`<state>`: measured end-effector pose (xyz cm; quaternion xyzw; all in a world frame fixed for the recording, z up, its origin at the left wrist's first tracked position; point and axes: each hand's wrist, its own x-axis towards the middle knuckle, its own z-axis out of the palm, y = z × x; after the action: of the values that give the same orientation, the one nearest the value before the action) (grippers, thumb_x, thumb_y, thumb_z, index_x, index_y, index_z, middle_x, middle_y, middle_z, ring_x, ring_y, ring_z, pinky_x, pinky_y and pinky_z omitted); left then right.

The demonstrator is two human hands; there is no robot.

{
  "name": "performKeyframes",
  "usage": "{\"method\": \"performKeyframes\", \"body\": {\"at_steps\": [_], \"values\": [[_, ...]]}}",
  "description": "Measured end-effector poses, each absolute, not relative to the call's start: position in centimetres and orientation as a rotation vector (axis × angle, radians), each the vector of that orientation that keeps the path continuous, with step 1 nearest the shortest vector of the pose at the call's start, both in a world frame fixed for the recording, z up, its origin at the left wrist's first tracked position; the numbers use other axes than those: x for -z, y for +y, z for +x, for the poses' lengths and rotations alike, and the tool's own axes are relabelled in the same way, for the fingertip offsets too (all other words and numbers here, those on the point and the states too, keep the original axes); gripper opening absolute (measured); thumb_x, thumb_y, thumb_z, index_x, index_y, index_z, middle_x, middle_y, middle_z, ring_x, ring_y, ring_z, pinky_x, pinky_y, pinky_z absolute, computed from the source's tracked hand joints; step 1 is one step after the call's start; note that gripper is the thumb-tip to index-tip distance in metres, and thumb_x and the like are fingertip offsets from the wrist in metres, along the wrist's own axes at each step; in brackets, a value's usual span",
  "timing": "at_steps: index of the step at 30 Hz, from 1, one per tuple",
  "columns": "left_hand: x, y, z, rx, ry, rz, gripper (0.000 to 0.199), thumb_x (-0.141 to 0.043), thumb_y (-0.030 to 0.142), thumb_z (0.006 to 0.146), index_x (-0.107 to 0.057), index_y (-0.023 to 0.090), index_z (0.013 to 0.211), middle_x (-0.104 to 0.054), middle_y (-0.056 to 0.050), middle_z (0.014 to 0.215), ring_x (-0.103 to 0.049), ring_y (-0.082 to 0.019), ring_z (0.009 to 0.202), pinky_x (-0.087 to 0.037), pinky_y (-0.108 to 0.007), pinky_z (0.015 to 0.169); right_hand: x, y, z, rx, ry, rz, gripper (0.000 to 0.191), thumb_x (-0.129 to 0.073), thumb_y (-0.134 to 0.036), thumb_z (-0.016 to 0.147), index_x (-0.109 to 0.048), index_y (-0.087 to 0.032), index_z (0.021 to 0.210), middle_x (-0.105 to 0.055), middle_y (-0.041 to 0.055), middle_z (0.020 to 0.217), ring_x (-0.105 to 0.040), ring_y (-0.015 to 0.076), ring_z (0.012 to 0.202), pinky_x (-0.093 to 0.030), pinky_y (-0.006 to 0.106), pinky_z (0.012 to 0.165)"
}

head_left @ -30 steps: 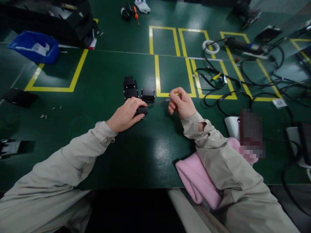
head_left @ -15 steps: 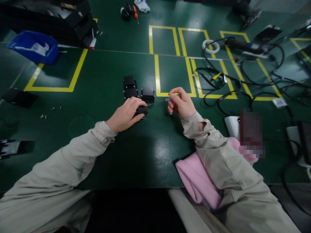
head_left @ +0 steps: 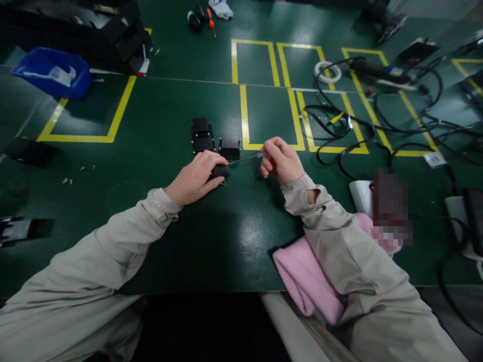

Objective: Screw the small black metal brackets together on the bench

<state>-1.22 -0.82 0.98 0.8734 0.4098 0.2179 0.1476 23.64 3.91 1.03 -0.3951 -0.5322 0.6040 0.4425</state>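
My left hand (head_left: 198, 177) is closed around a small black box (head_left: 221, 172) on the green table, thumb on the near side and fingers over the top. A thin screwdriver (head_left: 245, 159) is pinched between the thumb and fingers of my right hand (head_left: 281, 160). Its shaft runs leftward, and the tip meets the right end of the box near my left fingertips. Just beyond my left hand stand similar black boxes with screws at their corners: one pair (head_left: 203, 138) close together and a single box (head_left: 230, 147) to their right.
Loose screws (head_left: 68, 181) lie at the left, with a blue bin (head_left: 56, 75) farther back. Black cables (head_left: 350, 120) and a white ring (head_left: 327, 73) spread over the right side. A pink cloth (head_left: 309, 276) lies under my right forearm. An orange screwdriver (head_left: 210, 22) is at the back.
My right fingers have shifted slightly on the screwdriver's handle. My left hand and the black box have stayed in place.
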Motion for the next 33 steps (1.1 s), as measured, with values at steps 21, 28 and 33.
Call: {"method": "performKeyframes", "body": {"at_steps": [21,28,33], "values": [[-0.86,-0.77,-1.25,-0.638,1.173,2.526,0.029,-0.049,0.030,0.099,-0.052,0.015,0.123,-0.059,-0.013,0.124,-0.055,-0.028,0.117,-0.046,-0.046,0.101,-1.26,3.82,23.50,-1.522,-1.295,-0.983,0.054,-0.073,-0.067,0.070,-0.043,-0.024,0.082,-0.047,-0.0160,0.041,-0.049,0.0060,0.035,-0.038,0.017,0.034],[-0.85,-0.78,-1.32,-0.630,1.172,2.525,0.029,-0.049,0.031,0.099,-0.052,0.015,0.124,-0.058,-0.013,0.124,-0.055,-0.028,0.116,-0.047,-0.045,0.100,-1.11,3.96,23.69,-1.499,-1.322,-0.976,0.054,-0.076,-0.064,0.068,-0.042,-0.025,0.084,-0.042,-0.0180,0.039,-0.045,0.0057,0.033,-0.038,0.018,0.034],[-0.80,-0.79,-1.31,-0.638,1.174,2.532,0.029,-0.049,0.031,0.099,-0.052,0.015,0.123,-0.059,-0.012,0.123,-0.055,-0.028,0.115,-0.047,-0.045,0.100,-1.14,3.91,23.64,-1.504,-1.311,-0.987,0.052,-0.074,-0.064,0.070,-0.042,-0.024,0.081,-0.043,-0.0170,0.039,-0.046,0.0057,0.033,-0.037,0.018,0.034]]}}
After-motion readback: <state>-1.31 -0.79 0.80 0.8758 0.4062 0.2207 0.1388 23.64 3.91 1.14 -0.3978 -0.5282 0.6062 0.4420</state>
